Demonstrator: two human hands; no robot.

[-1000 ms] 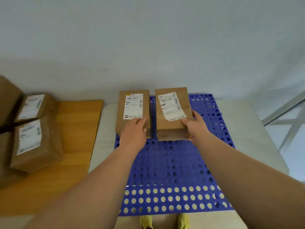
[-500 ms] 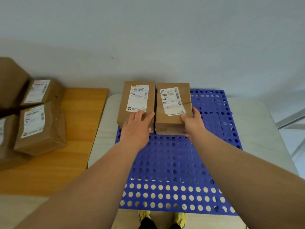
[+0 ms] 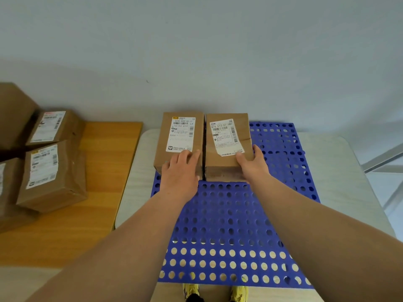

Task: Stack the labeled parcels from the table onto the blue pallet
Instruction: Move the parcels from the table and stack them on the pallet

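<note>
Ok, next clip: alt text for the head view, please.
Two labeled brown parcels sit side by side at the far end of a blue pallet, the left hand resting on the left parcel, the right hand gripping the right parcel. More parcels wait on the wooden table at left.

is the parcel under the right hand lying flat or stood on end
Flat: the right parcel lies on the blue pallet, label face up, right hand on its near corner.

One head cam, wide-angle, looks fwd & down over blue pallet (image 3: 229, 214), close to both forearms; wall fills top, wooden table (image 3: 98, 192) at left edge.
</note>
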